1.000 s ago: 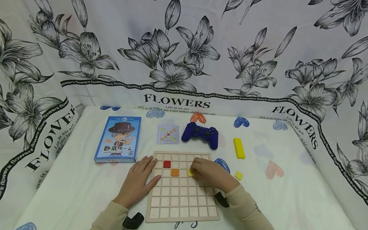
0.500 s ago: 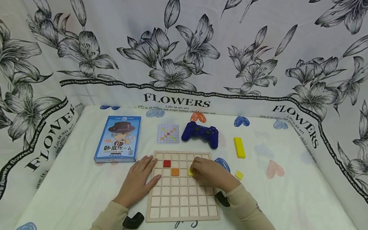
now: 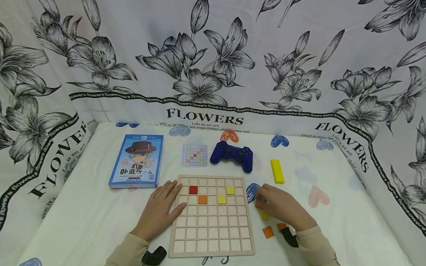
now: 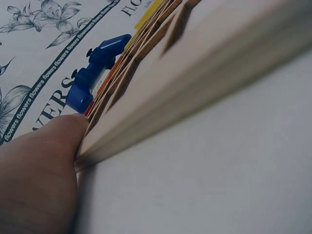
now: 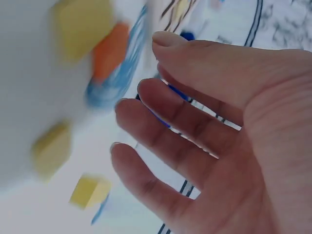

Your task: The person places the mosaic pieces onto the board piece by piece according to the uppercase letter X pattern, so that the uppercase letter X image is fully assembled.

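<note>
My left hand (image 3: pixel 160 209) lies flat with its fingers straight over the left edge of a wooden grid board (image 3: pixel 207 233). In the left wrist view its thumb (image 4: pixel 53 141) touches the board's side. On the board sit a red tile (image 3: pixel 193 190), an orange tile (image 3: pixel 203 199) and two yellow tiles (image 3: pixel 222 199). To the right of the board, my right hand (image 3: pixel 285 205) hovers over loose tiles, fingertips near an orange one (image 5: pixel 111 51). The right wrist view shows its fingers loosely bent and apart, with nothing between them. A yellow tile (image 3: pixel 263 215) is partly hidden beneath it.
A blue game controller (image 3: pixel 231 156) and a small pattern card (image 3: pixel 194 155) lie beyond the board. A blue boxed game (image 3: pixel 138 160) is at left, a yellow bar (image 3: pixel 277 171) at right. Another orange tile (image 3: pixel 268 232) lies near the right wrist's black strap piece (image 3: pixel 289 237).
My right hand has left the board and moved right to the loose tiles, uncovering two yellow tiles in the grid. My left hand stays in place.
</note>
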